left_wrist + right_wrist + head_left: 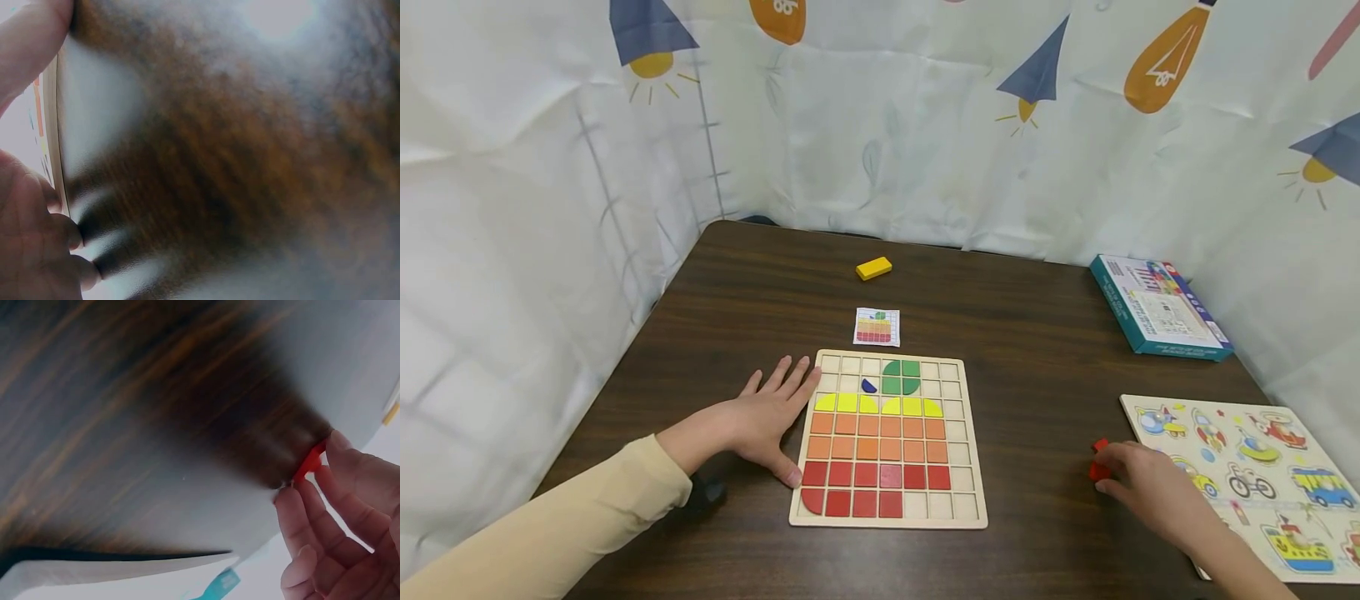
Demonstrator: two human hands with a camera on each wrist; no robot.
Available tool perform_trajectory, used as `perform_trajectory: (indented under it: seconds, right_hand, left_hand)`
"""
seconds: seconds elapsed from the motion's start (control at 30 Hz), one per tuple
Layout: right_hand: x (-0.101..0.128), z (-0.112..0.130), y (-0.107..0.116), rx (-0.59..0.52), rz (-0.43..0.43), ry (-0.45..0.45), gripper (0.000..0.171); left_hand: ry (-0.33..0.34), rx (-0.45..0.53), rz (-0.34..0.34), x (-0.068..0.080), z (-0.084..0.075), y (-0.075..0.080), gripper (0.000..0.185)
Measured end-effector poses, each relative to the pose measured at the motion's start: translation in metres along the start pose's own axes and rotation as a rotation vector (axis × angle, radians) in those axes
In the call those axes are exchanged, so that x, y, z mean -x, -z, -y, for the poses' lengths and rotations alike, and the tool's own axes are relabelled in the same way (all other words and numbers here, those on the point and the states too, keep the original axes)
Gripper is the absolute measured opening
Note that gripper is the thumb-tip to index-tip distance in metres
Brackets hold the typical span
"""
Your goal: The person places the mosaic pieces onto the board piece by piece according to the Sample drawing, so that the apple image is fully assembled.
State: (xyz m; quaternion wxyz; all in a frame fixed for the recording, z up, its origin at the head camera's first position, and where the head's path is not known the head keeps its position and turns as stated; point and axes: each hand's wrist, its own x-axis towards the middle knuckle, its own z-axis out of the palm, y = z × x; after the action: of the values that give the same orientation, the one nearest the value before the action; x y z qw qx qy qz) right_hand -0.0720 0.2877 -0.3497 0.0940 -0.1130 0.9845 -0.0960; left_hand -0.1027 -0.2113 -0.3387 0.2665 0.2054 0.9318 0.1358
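A wooden grid board [957, 512] lies on the dark table, filled with red, orange, yellow and green tiles in the shape of an apple, plus a small blue piece [868, 386]. My left hand [769, 415] rests flat against the board's left edge [57, 144], fingers straight, thumb at the lower left corner. My right hand [1138, 483] is at the right, its fingertips [299, 506] pinching a small red tile [1099, 461] [309, 464] on the table.
A pattern card [877, 326] lies just beyond the board, a yellow block [874, 268] farther back. A teal box [1157, 305] sits at the back right. A vehicle peg puzzle [1262, 479] lies at the right edge. Printed curtains surround the table.
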Motion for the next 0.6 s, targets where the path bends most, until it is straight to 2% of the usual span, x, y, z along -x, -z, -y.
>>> perform_trajectory:
  seconds: [0.33,0.6]
  right_hand:
    - [0.003,0.012,-0.004,-0.049,-0.008,0.011,0.027]
    - [0.001,0.034,-0.003,-0.082,-0.058,0.104,0.022]
  left_hand:
    - [-0.005,-0.004,-0.002,-0.001,0.000,-0.001,0.146]
    - [-0.002,0.004,0.002,-0.001,0.001,0.000,0.146]
